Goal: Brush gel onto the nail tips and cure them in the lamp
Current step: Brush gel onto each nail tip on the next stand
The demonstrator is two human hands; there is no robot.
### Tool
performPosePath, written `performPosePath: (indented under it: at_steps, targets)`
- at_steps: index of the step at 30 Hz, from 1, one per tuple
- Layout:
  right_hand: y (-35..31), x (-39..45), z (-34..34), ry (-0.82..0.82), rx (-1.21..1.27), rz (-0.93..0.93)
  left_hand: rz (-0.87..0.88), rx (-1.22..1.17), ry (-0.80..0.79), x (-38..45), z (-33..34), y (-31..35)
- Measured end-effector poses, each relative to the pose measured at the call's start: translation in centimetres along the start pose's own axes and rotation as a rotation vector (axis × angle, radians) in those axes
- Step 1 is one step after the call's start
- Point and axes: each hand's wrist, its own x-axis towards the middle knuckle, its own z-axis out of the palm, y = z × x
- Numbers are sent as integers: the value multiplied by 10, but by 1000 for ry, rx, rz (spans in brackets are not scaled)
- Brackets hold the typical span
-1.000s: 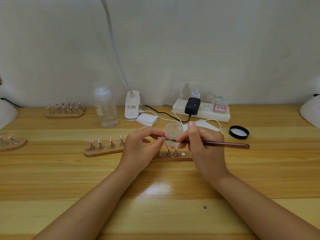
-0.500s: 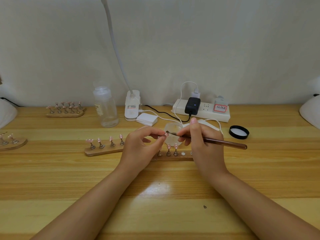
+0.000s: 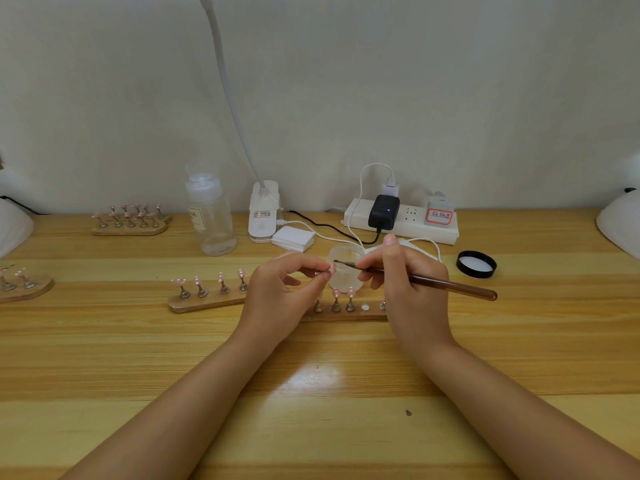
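My left hand [image 3: 280,292] pinches a small metal peg with a pink nail tip [image 3: 332,268] on its end, held above the long wooden holder strip [image 3: 207,303]. My right hand [image 3: 408,289] grips a brown gel brush [image 3: 446,284]; its bristle end touches the pink nail tip. Just behind both stands a small clear gel jar [image 3: 346,275]. Several more pink tips on pegs stand along the strip, and one slot shows a bare white dot [image 3: 365,307]. White domed shapes, perhaps lamps, show at the far right edge [image 3: 620,226] and the far left edge [image 3: 14,230].
The jar's black lid [image 3: 476,264] lies to the right. Behind are a clear bottle [image 3: 210,216], a clip lamp base [image 3: 264,213], white pads [image 3: 293,238] and a power strip [image 3: 401,220] with cables. Two more tip holders sit at back left [image 3: 130,220] and far left [image 3: 24,285].
The brush tip has come up out from behind my right hand and now lies across the nail tip; both hands sit slightly higher than a second ago.
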Motion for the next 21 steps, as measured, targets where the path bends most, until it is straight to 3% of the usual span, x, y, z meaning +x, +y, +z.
performPosePath:
  at_steps: [15, 21]
  targets:
    - [0, -5, 1, -117, -53, -58, -11, -19, 12, 1, 0, -2]
    - [-6, 3, -6, -68, -24, -90, -20, -36, 18, 1, 1, -2]
